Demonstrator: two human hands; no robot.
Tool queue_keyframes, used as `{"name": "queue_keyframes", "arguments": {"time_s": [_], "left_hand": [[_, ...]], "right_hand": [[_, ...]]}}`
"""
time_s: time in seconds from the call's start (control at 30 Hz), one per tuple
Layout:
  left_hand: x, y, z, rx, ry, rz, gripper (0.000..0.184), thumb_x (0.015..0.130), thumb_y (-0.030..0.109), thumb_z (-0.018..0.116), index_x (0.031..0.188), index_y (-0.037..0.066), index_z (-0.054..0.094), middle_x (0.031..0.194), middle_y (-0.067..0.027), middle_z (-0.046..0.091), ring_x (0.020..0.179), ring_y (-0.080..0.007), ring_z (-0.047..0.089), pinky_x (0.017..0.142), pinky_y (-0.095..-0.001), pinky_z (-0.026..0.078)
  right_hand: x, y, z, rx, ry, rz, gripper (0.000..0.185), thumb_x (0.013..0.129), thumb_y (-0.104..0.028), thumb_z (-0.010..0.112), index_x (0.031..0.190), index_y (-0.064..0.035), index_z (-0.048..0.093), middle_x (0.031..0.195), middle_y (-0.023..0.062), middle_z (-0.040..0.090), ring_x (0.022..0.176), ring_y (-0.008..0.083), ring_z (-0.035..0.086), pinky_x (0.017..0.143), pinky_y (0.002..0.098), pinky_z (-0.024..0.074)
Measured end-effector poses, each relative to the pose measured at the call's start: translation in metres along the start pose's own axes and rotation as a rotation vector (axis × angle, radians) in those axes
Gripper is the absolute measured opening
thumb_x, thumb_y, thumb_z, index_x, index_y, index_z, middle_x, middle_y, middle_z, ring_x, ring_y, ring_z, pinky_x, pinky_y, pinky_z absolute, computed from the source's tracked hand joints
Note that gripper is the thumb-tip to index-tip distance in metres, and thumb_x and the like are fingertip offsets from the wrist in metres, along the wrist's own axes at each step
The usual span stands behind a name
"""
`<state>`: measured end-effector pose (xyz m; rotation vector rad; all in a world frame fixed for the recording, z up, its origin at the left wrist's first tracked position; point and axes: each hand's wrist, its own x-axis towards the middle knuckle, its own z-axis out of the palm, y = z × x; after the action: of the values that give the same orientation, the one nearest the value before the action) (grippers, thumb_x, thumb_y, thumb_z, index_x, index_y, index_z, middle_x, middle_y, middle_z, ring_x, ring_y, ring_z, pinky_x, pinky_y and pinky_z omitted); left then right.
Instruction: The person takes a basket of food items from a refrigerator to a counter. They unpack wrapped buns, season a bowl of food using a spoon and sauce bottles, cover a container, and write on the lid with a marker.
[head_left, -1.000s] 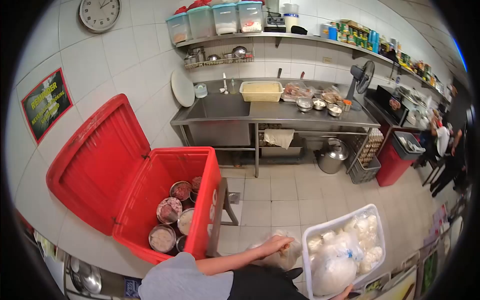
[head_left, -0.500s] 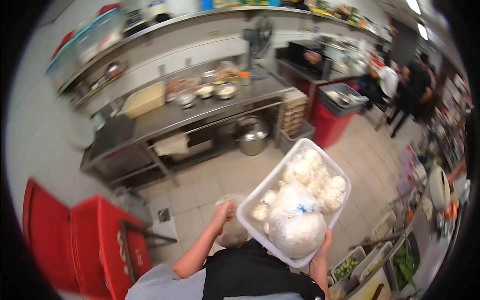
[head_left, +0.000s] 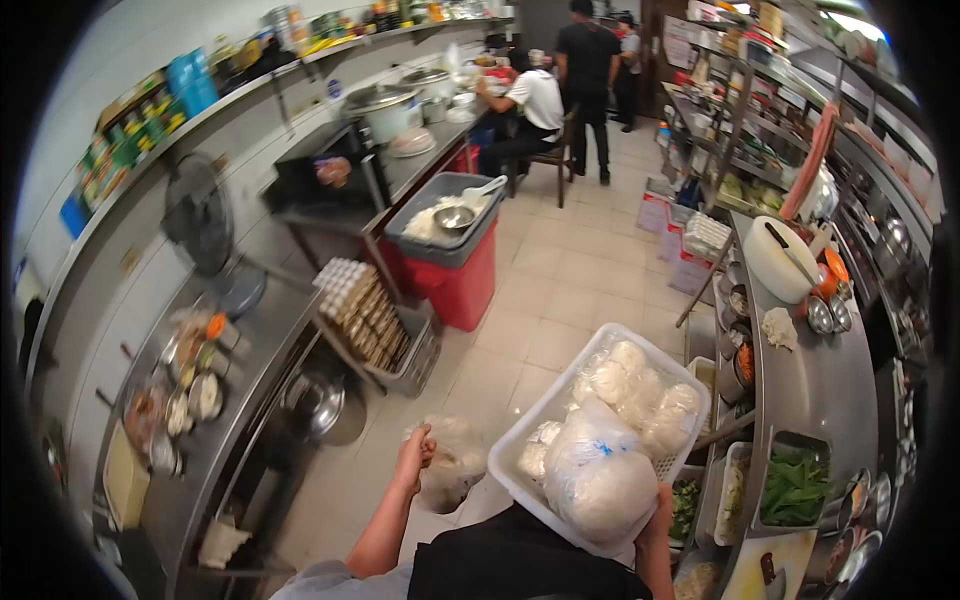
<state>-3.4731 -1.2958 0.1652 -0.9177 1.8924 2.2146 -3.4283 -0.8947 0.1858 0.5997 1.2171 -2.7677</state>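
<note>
My right hand [head_left: 655,518] grips the near right side of a white plastic basket [head_left: 535,512], which is tilted in front of my body. Inside it lies a large clear bag of white stuff [head_left: 598,490] with a blue mark near its top. Behind that bag are several smaller wrapped bundles of pale, round pieces [head_left: 625,375]; I cannot tell what they are. Closed in a fist, my left hand [head_left: 415,462] holds the gathered top of a clear plastic bag [head_left: 452,465]. That bag hangs over the floor, its contents unclear.
Left stands a steel table [head_left: 245,400] with bowls and a fan [head_left: 200,220]. Egg trays [head_left: 360,315] and a red bin [head_left: 470,280] stand further along. On the right is a counter [head_left: 810,390] with a tray of greens [head_left: 795,485]. People [head_left: 585,70] are at the back.
My view has turned right, so the left table has slid leftward and the aisle and right counter show more. Both hands keep their holds on the basket and the plastic bag.
</note>
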Motion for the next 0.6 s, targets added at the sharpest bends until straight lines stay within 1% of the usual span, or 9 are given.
{"name": "queue_keyframes", "arguments": {"time_s": [0.07, 0.1, 0.17, 0.27, 0.33, 0.37, 0.43, 0.5, 0.6], "left_hand": [[0.048, 0.029, 0.022, 0.014, -0.041, 0.011, 0.044, 0.086, 0.049, 0.054, 0.063, 0.012, 0.049, 0.053, 0.0075, 0.033, 0.048, -0.0066, 0.025, 0.051, -0.0263, 0.019], [0.072, 0.037, 0.045, 0.031, -0.028, 0.037, 0.044, 0.086, 0.049, 0.054, 0.063, 0.012, 0.049, 0.054, 0.0070, 0.035, 0.048, -0.0067, 0.026, 0.051, -0.0260, 0.020], [0.114, 0.072, 0.077, 0.035, -0.028, 0.056, 0.044, 0.086, 0.049, 0.055, 0.063, 0.012, 0.050, 0.055, 0.0065, 0.037, 0.047, -0.0067, 0.027, 0.051, -0.0257, 0.020], [0.176, 0.114, 0.117, 0.050, -0.030, 0.053, 0.043, 0.085, 0.048, 0.056, 0.063, 0.012, 0.051, 0.056, 0.0058, 0.039, 0.047, -0.0067, 0.029, 0.050, -0.0254, 0.021], [0.218, 0.132, 0.148, 0.041, 0.055, 0.067, 0.043, 0.086, 0.047, 0.057, 0.063, 0.011, 0.052, 0.056, 0.0057, 0.040, 0.047, -0.0063, 0.030, 0.049, -0.0252, 0.021], [0.236, 0.145, 0.160, 0.052, 0.042, 0.054, 0.043, 0.086, 0.047, 0.057, 0.063, 0.011, 0.052, 0.056, 0.0057, 0.040, 0.047, -0.0063, 0.030, 0.049, -0.0252, 0.021], [0.272, 0.169, 0.183, 0.081, 0.026, 0.109, 0.044, 0.086, 0.046, 0.057, 0.063, 0.009, 0.053, 0.056, 0.0059, 0.040, 0.047, -0.0055, 0.031, 0.048, -0.0247, 0.021], [0.316, 0.191, 0.208, 0.085, 0.042, 0.125, 0.044, 0.087, 0.046, 0.056, 0.063, 0.009, 0.053, 0.056, 0.0062, 0.040, 0.048, -0.0051, 0.032, 0.049, -0.0242, 0.021], [0.387, 0.213, 0.240, 0.135, 0.038, 0.091, 0.043, 0.087, 0.045, 0.057, 0.065, 0.009, 0.055, 0.057, 0.0054, 0.042, 0.049, -0.0053, 0.034, 0.049, -0.0241, 0.023]], "right_hand": [[0.040, -0.009, -0.005, 0.009, 0.032, -0.021, 0.049, 0.087, -0.036, 0.045, 0.110, 0.0041, 0.061, 0.104, 0.0172, 0.066, 0.092, 0.0274, 0.066, 0.081, 0.0364, 0.0541], [0.072, -0.008, -0.023, 0.016, 0.034, -0.025, 0.049, 0.087, -0.035, 0.045, 0.111, 0.0039, 0.061, 0.105, 0.0170, 0.066, 0.092, 0.0273, 0.066, 0.081, 0.0361, 0.0540], [0.128, -0.026, -0.016, 0.068, 0.044, -0.025, 0.049, 0.086, -0.035, 0.046, 0.112, 0.0038, 0.061, 0.106, 0.0168, 0.066, 0.093, 0.0274, 0.066, 0.081, 0.0362, 0.0538], [0.200, -0.052, 0.002, 0.011, 0.083, -0.083, 0.048, 0.086, -0.035, 0.047, 0.110, 0.0035, 0.062, 0.107, 0.0168, 0.066, 0.094, 0.0273, 0.066, 0.082, 0.0369, 0.0537], [0.251, -0.074, 0.032, 0.001, 0.083, -0.061, 0.047, 0.086, -0.035, 0.047, 0.109, 0.0030, 0.062, 0.108, 0.0165, 0.066, 0.094, 0.0268, 0.066, 0.084, 0.0368, 0.0531], [0.276, -0.081, 0.040, 0.004, 0.104, -0.063, 0.047, 0.086, -0.035, 0.047, 0.109, 0.0030, 0.062, 0.108, 0.0165, 0.066, 0.094, 0.0268, 0.066, 0.084, 0.0368, 0.0531], [0.333, -0.095, 0.056, 0.044, -0.001, -0.020, 0.048, 0.087, -0.036, 0.047, 0.111, 0.0033, 0.062, 0.107, 0.0166, 0.067, 0.095, 0.0268, 0.065, 0.087, 0.0366, 0.0522], [0.385, -0.110, 0.080, 0.063, 0.047, -0.011, 0.049, 0.087, -0.036, 0.046, 0.111, 0.0039, 0.061, 0.106, 0.0168, 0.067, 0.095, 0.0270, 0.065, 0.088, 0.0362, 0.0518], [0.465, -0.125, 0.096, 0.102, 0.021, -0.029, 0.049, 0.087, -0.036, 0.045, 0.111, 0.0047, 0.061, 0.105, 0.0178, 0.067, 0.095, 0.0277, 0.065, 0.088, 0.0369, 0.0522]]}}
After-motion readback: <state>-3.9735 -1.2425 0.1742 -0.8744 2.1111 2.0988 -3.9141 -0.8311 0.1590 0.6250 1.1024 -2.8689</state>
